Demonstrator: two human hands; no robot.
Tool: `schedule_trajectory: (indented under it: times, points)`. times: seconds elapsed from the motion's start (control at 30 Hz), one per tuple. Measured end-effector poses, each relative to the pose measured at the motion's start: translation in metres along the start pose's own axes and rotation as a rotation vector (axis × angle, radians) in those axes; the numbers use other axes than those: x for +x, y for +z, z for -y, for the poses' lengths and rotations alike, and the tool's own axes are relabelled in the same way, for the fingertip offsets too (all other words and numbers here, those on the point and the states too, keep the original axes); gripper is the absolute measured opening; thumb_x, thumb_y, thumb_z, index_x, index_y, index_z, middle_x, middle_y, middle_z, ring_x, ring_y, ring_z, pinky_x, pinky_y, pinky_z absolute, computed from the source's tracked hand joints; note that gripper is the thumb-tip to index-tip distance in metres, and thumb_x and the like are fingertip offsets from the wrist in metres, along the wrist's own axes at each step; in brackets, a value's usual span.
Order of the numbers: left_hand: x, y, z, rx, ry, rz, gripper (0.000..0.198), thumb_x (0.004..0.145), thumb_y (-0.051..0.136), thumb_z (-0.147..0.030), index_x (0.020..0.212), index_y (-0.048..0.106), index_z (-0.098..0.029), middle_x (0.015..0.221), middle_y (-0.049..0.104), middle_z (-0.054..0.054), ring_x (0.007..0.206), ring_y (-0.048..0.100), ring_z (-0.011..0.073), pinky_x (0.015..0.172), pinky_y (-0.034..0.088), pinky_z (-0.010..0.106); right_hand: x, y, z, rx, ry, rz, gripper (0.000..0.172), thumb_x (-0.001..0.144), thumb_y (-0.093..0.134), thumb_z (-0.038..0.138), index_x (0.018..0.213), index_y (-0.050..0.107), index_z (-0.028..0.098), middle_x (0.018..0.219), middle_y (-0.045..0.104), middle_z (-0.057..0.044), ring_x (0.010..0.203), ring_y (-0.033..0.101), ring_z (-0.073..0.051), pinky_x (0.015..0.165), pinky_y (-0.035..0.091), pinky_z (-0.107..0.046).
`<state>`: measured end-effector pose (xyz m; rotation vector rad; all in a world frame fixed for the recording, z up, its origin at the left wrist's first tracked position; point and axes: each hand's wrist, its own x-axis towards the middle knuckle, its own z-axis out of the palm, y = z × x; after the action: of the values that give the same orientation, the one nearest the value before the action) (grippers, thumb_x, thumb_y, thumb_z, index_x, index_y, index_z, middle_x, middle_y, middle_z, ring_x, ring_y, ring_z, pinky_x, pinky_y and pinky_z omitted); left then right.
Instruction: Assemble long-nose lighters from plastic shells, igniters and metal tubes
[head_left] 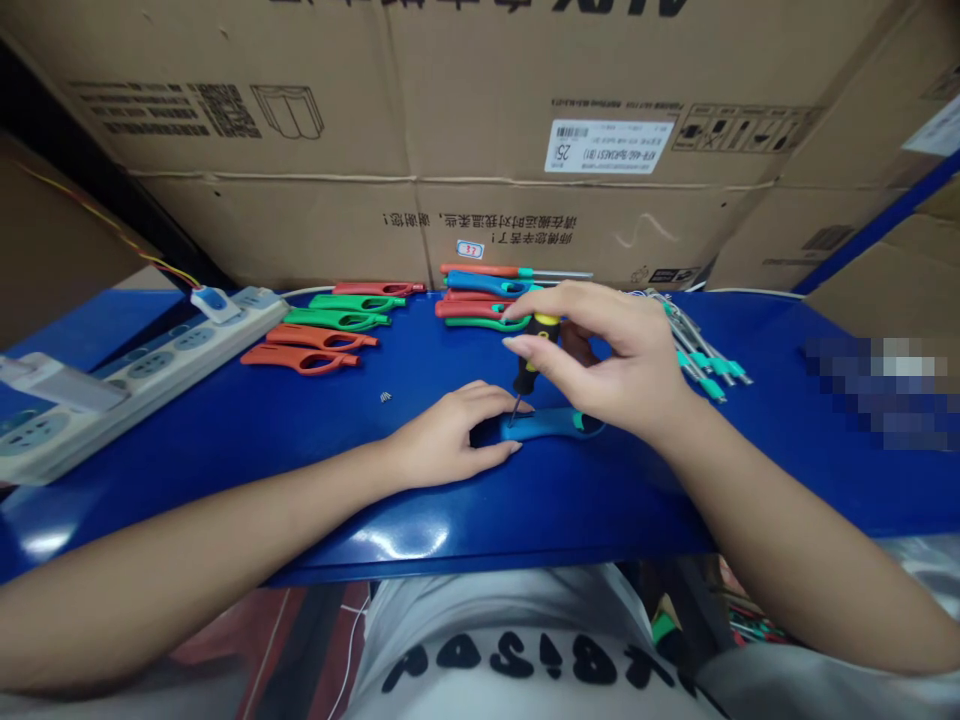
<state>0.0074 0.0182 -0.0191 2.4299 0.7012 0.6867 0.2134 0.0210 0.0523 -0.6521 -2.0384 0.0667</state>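
Observation:
My right hand [607, 350] grips a black and yellow screwdriver [527, 372], thumb and fingers closed round its handle. The shaft points down, and its tip meets a blue lighter handle [551, 425] that lies flat on the table. At the left end of this handle, my left hand [454, 435] pinches it between thumb and fingers. Part of the handle is hidden by my right hand. A few small screws [385, 396] lie loose to the left of my left hand.
Orange, green and red handle shells [311, 357] lie in a row at left. Behind my right hand is a stack of coloured lighters [480, 284]. Metal rods with teal ends [701, 360] lie at right. A power strip [142, 375] borders the left; cardboard [360, 130] stands behind.

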Motion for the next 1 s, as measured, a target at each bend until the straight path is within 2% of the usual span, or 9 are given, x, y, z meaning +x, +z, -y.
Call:
schedule_trajectory:
  times: [0.13, 0.27, 0.37, 0.47, 0.63, 0.73, 0.83, 0.9, 1.0]
  points:
    - [0.0, 0.0, 0.0, -0.001, -0.003, -0.006, 0.035, 0.093, 0.066, -0.027, 0.127, 0.063, -0.022, 0.123, 0.069, 0.007, 0.118, 0.062, 0.0243, 0.106, 0.047, 0.04, -0.003, 0.001, -0.001, -0.089, -0.097, -0.013, 0.031, 0.1, 0.055, 0.041, 0.116, 0.072, 0.021, 0.104, 0.077, -0.007, 0.09, 0.072, -0.019, 0.082, 0.058, -0.032]
    - [0.0, 0.0, 0.001, -0.01, 0.025, -0.003, 0.036, 0.093, 0.066, -0.026, 0.128, 0.062, -0.021, 0.12, 0.07, 0.006, 0.114, 0.063, 0.0222, 0.104, 0.047, 0.037, -0.003, 0.002, -0.005, 0.009, 0.027, 0.048, 0.041, 0.108, 0.034, 0.037, 0.131, 0.064, 0.022, 0.111, 0.076, -0.007, 0.091, 0.073, -0.018, 0.08, 0.059, -0.033]
    - [0.0, 0.0, 0.002, -0.011, 0.033, -0.008, 0.036, 0.093, 0.066, -0.027, 0.128, 0.062, -0.02, 0.121, 0.07, 0.006, 0.115, 0.062, 0.0217, 0.105, 0.047, 0.037, -0.001, 0.0, -0.011, 0.011, 0.037, 0.015, 0.032, 0.103, 0.049, 0.041, 0.117, 0.07, 0.021, 0.101, 0.077, -0.005, 0.075, 0.071, -0.015, 0.07, 0.058, -0.029]
    - [0.0, 0.001, 0.002, -0.007, 0.027, -0.008, 0.035, 0.093, 0.066, -0.026, 0.127, 0.063, -0.019, 0.121, 0.07, 0.007, 0.116, 0.062, 0.022, 0.105, 0.046, 0.037, 0.0, -0.005, -0.015, -0.079, -0.059, -0.03, 0.031, 0.094, 0.064, 0.048, 0.099, 0.073, 0.02, 0.092, 0.077, -0.006, 0.075, 0.071, -0.017, 0.072, 0.058, -0.029]
    - [0.0, -0.001, 0.0, -0.003, 0.026, -0.001, 0.035, 0.093, 0.066, -0.026, 0.127, 0.063, -0.02, 0.119, 0.07, 0.007, 0.113, 0.063, 0.0224, 0.104, 0.047, 0.038, 0.001, -0.008, -0.009, 0.008, -0.117, 0.083, 0.035, 0.105, 0.041, 0.036, 0.12, 0.068, 0.019, 0.107, 0.076, -0.008, 0.098, 0.072, -0.019, 0.087, 0.058, -0.033]
    - [0.0, 0.0, 0.0, -0.001, 0.018, 0.004, 0.034, 0.093, 0.066, -0.026, 0.127, 0.063, -0.021, 0.12, 0.07, 0.006, 0.115, 0.062, 0.023, 0.104, 0.047, 0.039, 0.002, -0.006, -0.004, 0.099, -0.038, 0.116, 0.03, 0.105, 0.044, 0.03, 0.122, 0.067, 0.021, 0.104, 0.075, -0.005, 0.086, 0.072, -0.015, 0.079, 0.059, -0.03]
    - [0.0, 0.0, 0.001, 0.004, 0.013, 0.001, 0.035, 0.093, 0.066, -0.027, 0.127, 0.063, -0.021, 0.124, 0.069, 0.008, 0.118, 0.061, 0.024, 0.106, 0.046, 0.04, 0.003, -0.007, -0.002, 0.046, -0.092, 0.082, 0.02, 0.097, 0.061, 0.035, 0.106, 0.071, 0.021, 0.095, 0.075, -0.003, 0.077, 0.07, -0.015, 0.073, 0.058, -0.029]
    - [0.0, 0.0, 0.001, 0.004, 0.014, 0.0, 0.034, 0.093, 0.066, -0.027, 0.127, 0.063, -0.021, 0.124, 0.069, 0.007, 0.118, 0.061, 0.0237, 0.106, 0.046, 0.04, 0.004, -0.009, -0.002, -0.005, -0.143, 0.079, 0.021, 0.098, 0.059, 0.036, 0.105, 0.072, 0.021, 0.096, 0.075, -0.005, 0.086, 0.07, -0.018, 0.08, 0.058, -0.032]
    - [0.001, -0.001, 0.0, -0.001, 0.017, 0.006, 0.035, 0.093, 0.066, -0.026, 0.127, 0.062, -0.02, 0.121, 0.07, 0.006, 0.114, 0.062, 0.0221, 0.105, 0.046, 0.038, 0.003, -0.01, -0.002, 0.023, -0.101, 0.145, 0.034, 0.106, 0.04, 0.031, 0.126, 0.066, 0.021, 0.114, 0.073, -0.007, 0.105, 0.069, -0.021, 0.091, 0.057, -0.038]
